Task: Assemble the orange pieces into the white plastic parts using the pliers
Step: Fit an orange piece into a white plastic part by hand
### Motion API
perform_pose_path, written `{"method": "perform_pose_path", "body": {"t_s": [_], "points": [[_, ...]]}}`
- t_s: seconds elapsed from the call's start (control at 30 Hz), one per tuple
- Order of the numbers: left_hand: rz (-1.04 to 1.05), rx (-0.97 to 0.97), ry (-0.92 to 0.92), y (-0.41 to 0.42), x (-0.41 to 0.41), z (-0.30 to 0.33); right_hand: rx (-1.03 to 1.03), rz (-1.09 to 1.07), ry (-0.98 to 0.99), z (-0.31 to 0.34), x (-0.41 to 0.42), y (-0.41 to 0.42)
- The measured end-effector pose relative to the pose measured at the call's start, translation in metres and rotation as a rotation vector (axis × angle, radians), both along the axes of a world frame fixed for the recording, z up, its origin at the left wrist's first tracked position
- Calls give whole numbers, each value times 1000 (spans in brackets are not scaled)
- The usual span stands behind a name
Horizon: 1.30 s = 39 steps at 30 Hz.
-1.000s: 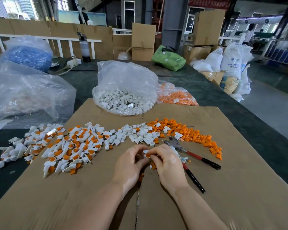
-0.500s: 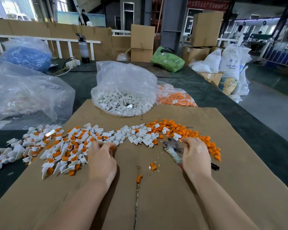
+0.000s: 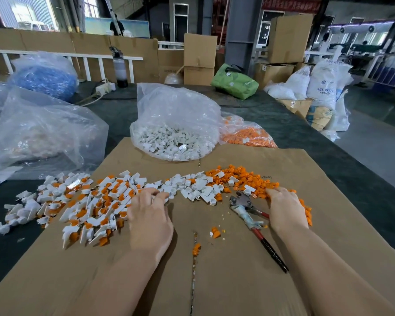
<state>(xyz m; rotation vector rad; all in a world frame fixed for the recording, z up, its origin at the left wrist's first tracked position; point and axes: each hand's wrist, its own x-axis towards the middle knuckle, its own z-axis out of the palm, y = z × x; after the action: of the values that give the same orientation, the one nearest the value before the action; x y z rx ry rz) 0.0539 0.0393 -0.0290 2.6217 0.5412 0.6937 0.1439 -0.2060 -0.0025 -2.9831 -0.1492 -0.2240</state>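
On the cardboard sheet (image 3: 237, 281), left hand (image 3: 149, 221) pinches a white part (image 3: 169, 194), right hand (image 3: 285, 213) gathers orange pieces (image 3: 255, 181); seating follows, pliers (image 3: 249, 213) idle.

Matt brown cardboard (image 3: 249, 281); crinkly glossy plastic bag (image 3: 176, 110) (clear); metal-headed pliers (image 3: 244, 204).

Dim warehouse, grey pillar (image 3: 238, 30), stacked cardboard boxes (image 3: 200, 59), white railing (image 3: 62, 56), bright windows (image 3: 23, 12)
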Motion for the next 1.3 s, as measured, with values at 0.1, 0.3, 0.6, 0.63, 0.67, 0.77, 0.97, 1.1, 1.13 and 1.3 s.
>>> {"method": "perform_pose_path", "body": {"t_s": [0.1, 0.3, 0.6, 0.63, 0.67, 0.77, 0.97, 1.1, 1.13, 1.3], "points": [[-126, 44, -13, -4, 2, -2, -28, -8, -38, 1, -1, 0], [-348, -9, 81, -13, 13, -6, -60, -26, -179, 3, -3, 2], [-404, 75, 200, -20, 24, -10, 217, 212, -331, 1, -30, 38], [-403, 60, 171, -21, 23, -10, 245, 267, -358, 0, -36, 44], [-404, 47, 130, -22, 22, -10, 258, 318, -376, -2, -43, 49], [-444, -7, 44, -25, 17, -8, 246, 413, -364, -7, -55, 61], [-477, 14, 6, -39, 6, -6, 205, 416, -271, -19, -62, 61], [-436, -82, -15, -44, 2, -6, 265, 390, -354, -19, -64, 61], [-413, -112, -34, -43, 1, -5, 274, 384, -364, -19, -65, 61], [-398, -152, -20, -41, 2, 2, 382, 384, -296, -22, -67, 60]]}}
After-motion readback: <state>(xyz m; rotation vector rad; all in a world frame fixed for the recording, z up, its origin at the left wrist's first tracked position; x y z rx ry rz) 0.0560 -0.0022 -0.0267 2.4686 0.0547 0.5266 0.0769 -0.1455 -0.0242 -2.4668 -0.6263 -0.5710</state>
